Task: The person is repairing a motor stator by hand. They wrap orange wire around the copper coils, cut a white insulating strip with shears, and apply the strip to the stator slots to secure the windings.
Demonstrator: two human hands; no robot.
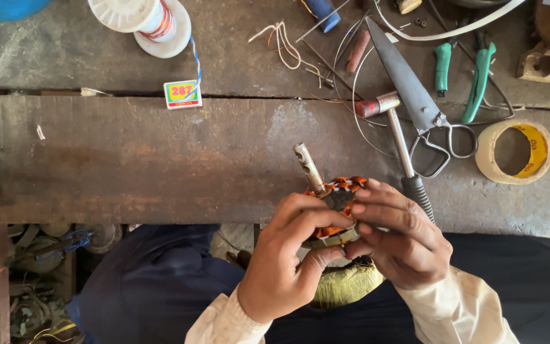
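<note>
In the head view, the left hand and right hand both close their fingers around a copper-wound motor stator held just off the workbench's near edge; it looks heavy and rigid, its windings delicate, so best gripped by the steel rim.

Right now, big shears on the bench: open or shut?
Shut. The shears' blades lie together as one point, handle loops side by side, beside the hammer.
</note>
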